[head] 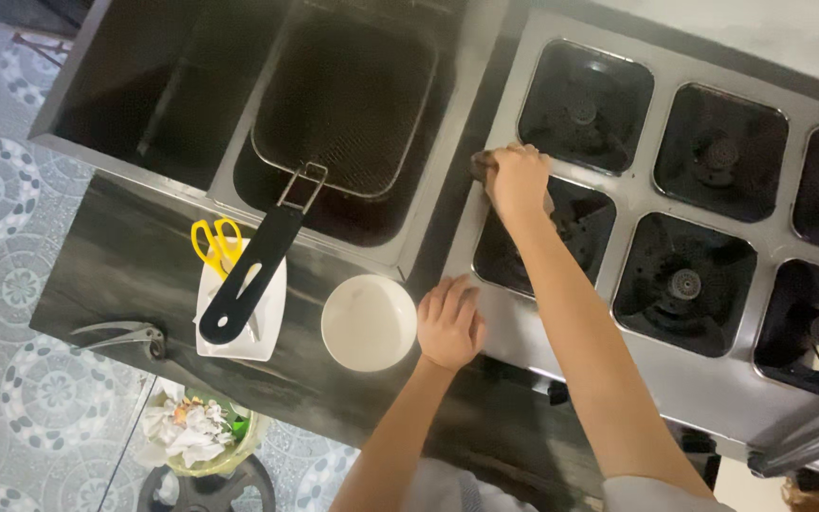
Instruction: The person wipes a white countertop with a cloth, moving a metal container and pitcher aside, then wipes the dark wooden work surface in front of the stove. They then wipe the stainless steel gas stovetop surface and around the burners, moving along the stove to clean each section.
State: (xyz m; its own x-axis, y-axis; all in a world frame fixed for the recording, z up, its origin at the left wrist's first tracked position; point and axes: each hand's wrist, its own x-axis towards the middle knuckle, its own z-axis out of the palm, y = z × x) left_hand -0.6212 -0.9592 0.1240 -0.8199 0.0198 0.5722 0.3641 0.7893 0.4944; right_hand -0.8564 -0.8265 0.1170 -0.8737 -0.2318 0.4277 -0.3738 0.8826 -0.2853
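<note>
The right hand point(518, 180) curls around a small dark pad point(482, 164), pressing it on the brushed steel stove point(523, 332) at its left edge, beside square black burner wells. The left hand point(449, 325) lies flat and empty at the stove's near-left corner, just beside a round white bowl point(369, 322). A wire-mesh fryer basket point(348, 100) sits behind.

Commercial-style kitchen, cooking line.
Steel gas range point(514, 322) with six square burner wells; twin-tank deep fryer point(191, 180) holding a wire fry basket point(343, 104); dark table point(125, 256) carrying white bowl point(368, 322) and yellow-handled scissors point(215, 242); patterned tile floor point(2, 284); waste bin point(201, 431) under the table's near edge.
</note>
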